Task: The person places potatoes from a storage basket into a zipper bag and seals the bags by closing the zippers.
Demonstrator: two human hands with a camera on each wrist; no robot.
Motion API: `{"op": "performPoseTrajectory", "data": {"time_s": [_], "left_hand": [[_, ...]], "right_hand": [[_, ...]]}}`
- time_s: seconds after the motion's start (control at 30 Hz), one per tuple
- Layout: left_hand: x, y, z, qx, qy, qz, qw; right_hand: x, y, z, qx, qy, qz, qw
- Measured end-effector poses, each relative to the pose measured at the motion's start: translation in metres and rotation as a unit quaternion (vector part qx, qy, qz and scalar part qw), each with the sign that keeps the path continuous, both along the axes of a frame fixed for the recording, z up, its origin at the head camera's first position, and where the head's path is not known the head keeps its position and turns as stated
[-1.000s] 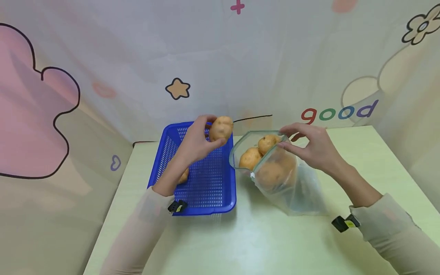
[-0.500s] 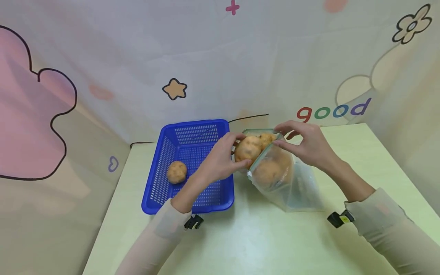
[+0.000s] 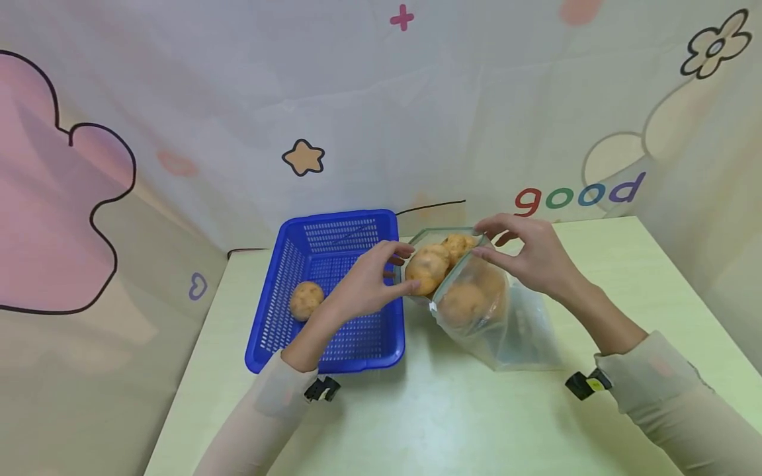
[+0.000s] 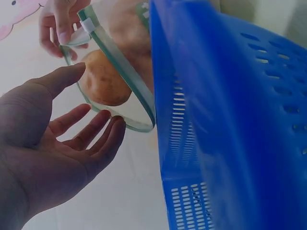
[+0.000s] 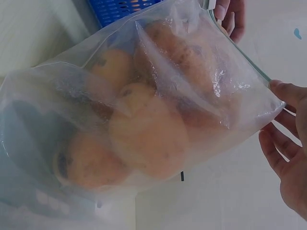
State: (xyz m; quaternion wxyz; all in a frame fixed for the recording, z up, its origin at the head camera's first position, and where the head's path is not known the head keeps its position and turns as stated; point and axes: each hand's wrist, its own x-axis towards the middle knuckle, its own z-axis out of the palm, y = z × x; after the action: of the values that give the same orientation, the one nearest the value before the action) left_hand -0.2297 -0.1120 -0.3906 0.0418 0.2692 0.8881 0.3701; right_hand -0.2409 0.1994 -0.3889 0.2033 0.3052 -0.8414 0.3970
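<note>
My left hand [image 3: 366, 284] is at the mouth of a clear zip bag [image 3: 530, 334], its fingers spread. In the left wrist view those fingers stand apart from the potato [image 4: 105, 79] in the bag's mouth, with the fingertips close to the green rim. Thumb and fingers of my right hand [image 3: 532, 254] pinch the far right part of that rim and hold the bag open. Several potatoes [image 5: 148, 134] show through the bag's cloudy side in the right wrist view. A single potato [image 3: 306, 301] lies in the blue plastic basket [image 3: 400, 330], left of the bag.
The basket stands close beside the bag's mouth, on a pale green table [image 3: 417, 423]. A white slider [image 3: 432, 307] sits on the bag's zip. Behind the table hangs a printed cloth [image 3: 381, 112].
My left hand carried a potato from above the basket rightward into the bag's mouth, let go of it, and drew back slightly left. My right hand kept its pinch on the rim.
</note>
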Motion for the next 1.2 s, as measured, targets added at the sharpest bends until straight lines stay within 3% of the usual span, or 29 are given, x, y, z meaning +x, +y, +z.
{"op": "performPoseTrajectory", "data": {"time_s": [0.17,0.3,0.47,0.63,0.93,1.2], "left_hand": [[-0.001,-0.009,0.002,-0.008,-0.005,0.003,1.0],[-0.002,-0.016,0.003,-0.04,-0.031,-0.003,0.9987],[-0.006,-0.012,-0.006,-0.086,-0.058,-0.009,0.9946],[-0.011,0.0,-0.013,-0.1,-0.039,0.017,0.994],[-0.017,0.016,-0.022,-0.16,0.028,0.013,0.9866],[-0.024,0.019,-0.033,-0.19,0.045,0.01,0.9808]], "right_hand": [[0.001,0.002,0.002,0.005,-0.004,-0.005,1.0],[0.002,0.004,0.003,0.006,-0.005,-0.012,0.9999],[0.001,0.004,0.003,0.007,-0.01,-0.012,0.9999],[0.001,0.003,-0.002,-0.002,-0.03,-0.006,0.9995],[0.006,0.005,-0.012,-0.067,-0.059,-0.014,0.9959],[0.005,-0.004,-0.017,-0.037,-0.046,0.022,0.998]]}}
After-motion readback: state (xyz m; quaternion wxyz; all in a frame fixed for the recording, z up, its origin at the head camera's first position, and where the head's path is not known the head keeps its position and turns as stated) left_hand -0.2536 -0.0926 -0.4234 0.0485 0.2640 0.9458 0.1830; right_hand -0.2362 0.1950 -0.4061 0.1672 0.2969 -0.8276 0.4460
